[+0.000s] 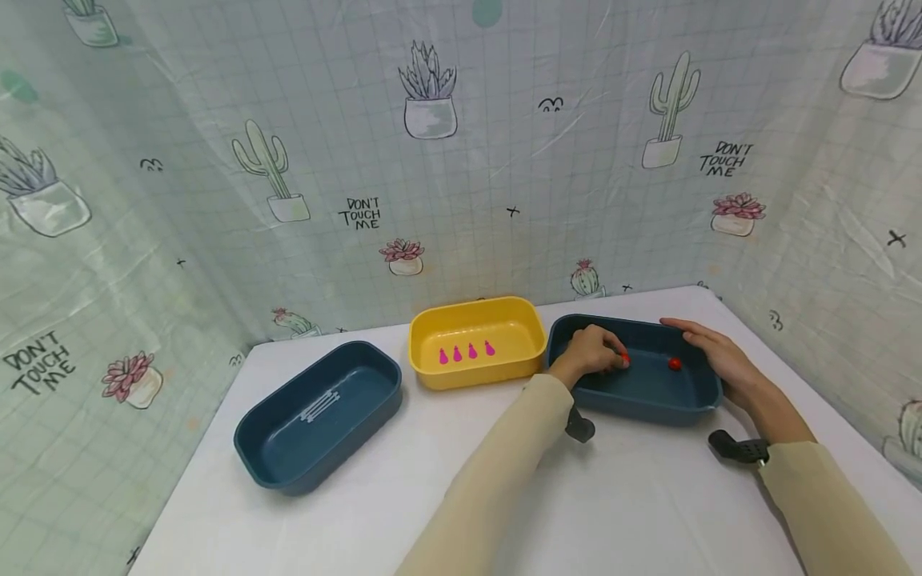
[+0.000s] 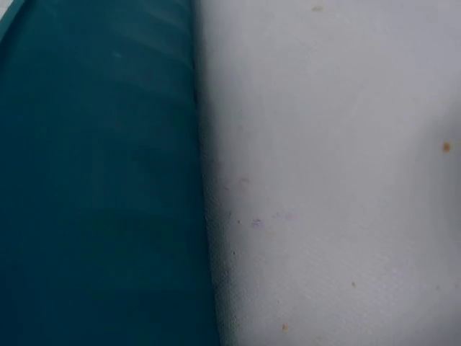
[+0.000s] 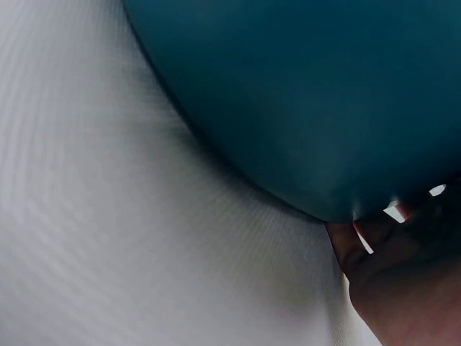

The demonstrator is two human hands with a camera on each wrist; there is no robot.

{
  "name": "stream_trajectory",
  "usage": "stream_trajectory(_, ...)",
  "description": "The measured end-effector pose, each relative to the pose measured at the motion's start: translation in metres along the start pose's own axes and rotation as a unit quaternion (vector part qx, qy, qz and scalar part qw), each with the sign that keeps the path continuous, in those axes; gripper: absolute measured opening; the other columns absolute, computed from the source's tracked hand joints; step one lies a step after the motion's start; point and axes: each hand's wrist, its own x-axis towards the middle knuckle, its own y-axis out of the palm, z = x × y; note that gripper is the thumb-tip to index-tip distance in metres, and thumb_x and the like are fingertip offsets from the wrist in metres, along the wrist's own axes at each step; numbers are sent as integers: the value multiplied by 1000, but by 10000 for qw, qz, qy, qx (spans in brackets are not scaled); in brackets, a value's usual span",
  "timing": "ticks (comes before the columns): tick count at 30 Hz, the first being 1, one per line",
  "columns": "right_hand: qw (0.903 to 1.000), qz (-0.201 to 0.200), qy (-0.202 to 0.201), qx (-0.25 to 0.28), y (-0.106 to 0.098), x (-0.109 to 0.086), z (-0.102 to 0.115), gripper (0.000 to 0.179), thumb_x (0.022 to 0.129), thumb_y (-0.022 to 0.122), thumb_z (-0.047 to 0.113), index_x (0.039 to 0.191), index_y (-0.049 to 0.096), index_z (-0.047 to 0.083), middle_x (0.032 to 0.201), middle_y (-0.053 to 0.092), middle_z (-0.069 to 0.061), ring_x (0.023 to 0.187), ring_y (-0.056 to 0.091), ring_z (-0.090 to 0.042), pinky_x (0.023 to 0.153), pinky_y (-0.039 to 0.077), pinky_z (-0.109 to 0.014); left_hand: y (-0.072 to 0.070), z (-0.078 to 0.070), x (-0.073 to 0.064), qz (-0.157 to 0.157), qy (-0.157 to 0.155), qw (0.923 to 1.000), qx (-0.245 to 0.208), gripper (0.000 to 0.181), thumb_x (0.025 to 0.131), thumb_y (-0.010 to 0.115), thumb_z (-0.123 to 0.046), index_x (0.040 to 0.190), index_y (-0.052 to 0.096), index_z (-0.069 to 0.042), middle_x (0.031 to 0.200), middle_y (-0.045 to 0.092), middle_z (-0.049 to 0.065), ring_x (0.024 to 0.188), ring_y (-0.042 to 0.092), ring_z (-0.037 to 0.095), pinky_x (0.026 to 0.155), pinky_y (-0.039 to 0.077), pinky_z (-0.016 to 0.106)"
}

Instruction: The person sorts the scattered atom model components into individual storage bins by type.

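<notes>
My left hand (image 1: 593, 350) reaches into the right-hand dark blue tray (image 1: 641, 408), over its left half. Its thumb and fingers pinch a small red piece (image 1: 625, 361); the fingers partly cover it, so its shape cannot be told. Another small round red piece (image 1: 675, 364) lies on the tray floor to the right. My right hand (image 1: 727, 360) rests against the right end of this tray, fingers stretched along the rim. In the right wrist view, its fingers (image 3: 349, 249) touch the tray's outer wall. The left wrist view has only tray wall (image 2: 101, 173) and white cloth.
A yellow tray (image 1: 479, 374) holding several pink pear-shaped pieces (image 1: 472, 351) stands left of the right-hand tray. Farther left, a second dark blue tray (image 1: 346, 436) contains several thin pale rods (image 1: 319, 406). A printed curtain (image 1: 461, 176) hangs behind the white table (image 1: 403, 488).
</notes>
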Motion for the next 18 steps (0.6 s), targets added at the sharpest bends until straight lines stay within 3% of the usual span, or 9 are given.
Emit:
stream_trajectory(7,10000,-2,-3,-90,0,0,1,56,114,23,41,164,28,18,173,7,-20,158,2,-48,122,5,-75,3,0,4,-71,-197,9998,31,11,88,83,-17,97,80,-12,79,68,-2,62,63,8,57,51,19)
stream_trajectory(18,10000,-1,-6,-42,0,0,1,56,114,24,42,164,28,18,174,7,-19,159,3,-47,122,6,-74,4,1,5,-15,-168,9999,-18,12,89,83,-16,100,80,-11,83,69,-2,62,64,8,58,52,19)
